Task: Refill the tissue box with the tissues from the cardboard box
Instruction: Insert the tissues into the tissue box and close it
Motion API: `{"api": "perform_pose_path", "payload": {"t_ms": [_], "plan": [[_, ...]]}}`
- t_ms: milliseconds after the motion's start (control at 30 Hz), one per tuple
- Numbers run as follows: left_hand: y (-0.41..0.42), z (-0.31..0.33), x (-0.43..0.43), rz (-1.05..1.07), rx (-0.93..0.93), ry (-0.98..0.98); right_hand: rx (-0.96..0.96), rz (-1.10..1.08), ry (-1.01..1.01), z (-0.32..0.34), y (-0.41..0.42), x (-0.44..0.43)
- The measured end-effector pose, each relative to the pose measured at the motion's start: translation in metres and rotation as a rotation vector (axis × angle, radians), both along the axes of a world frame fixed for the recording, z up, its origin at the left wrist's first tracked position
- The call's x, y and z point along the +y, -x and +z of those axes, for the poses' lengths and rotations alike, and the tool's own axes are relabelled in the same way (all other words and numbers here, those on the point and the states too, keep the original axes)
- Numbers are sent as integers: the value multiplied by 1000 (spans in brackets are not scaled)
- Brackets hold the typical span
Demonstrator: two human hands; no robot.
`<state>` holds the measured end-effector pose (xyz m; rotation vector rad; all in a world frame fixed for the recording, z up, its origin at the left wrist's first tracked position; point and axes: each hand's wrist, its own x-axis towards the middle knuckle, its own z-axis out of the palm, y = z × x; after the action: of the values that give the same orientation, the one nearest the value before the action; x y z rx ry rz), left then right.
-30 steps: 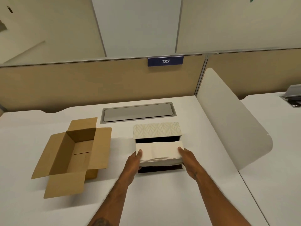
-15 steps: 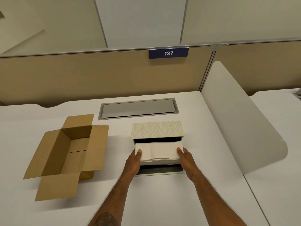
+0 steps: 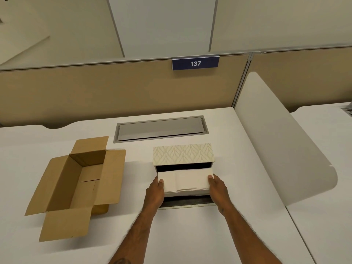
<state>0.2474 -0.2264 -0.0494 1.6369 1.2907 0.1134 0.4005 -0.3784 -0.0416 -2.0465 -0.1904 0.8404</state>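
Note:
A cream leaf-patterned tissue box [image 3: 183,153] lies on the white desk with its near side open, and its dark flap [image 3: 187,201] rests flat on the desk toward me. A stack of white tissues [image 3: 184,181] sits partly inside that opening. My left hand [image 3: 155,191] grips the stack's left end and my right hand [image 3: 219,189] grips its right end. To the left stands the brown cardboard box [image 3: 76,185] with its flaps spread open and nothing visible inside.
A grey cable-tray lid [image 3: 161,129] is set into the white desk [image 3: 190,235] behind the tissue box. A curved white divider [image 3: 285,149] rises at the right edge. A tan partition with a "137" sign [image 3: 195,63] backs the desk.
Both hands have slid the tissue stack a little farther into the tissue box opening. The cardboard box has not moved on the desk.

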Motion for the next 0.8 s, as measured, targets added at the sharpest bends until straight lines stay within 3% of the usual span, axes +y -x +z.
{"api": "perform_pose_path", "payload": {"t_ms": [333, 567, 700, 800], "plan": [[1, 0, 2, -72, 73, -58, -57, 2, 32, -2, 4, 1], [15, 9, 13, 25, -99, 203, 39, -59, -84, 6, -3, -5], [20, 26, 39, 115, -132, 119, -136, -194, -106, 30, -33, -5], [5, 40, 61, 70, -119, -12, -271, -98, -99, 53, -57, 8]]}}
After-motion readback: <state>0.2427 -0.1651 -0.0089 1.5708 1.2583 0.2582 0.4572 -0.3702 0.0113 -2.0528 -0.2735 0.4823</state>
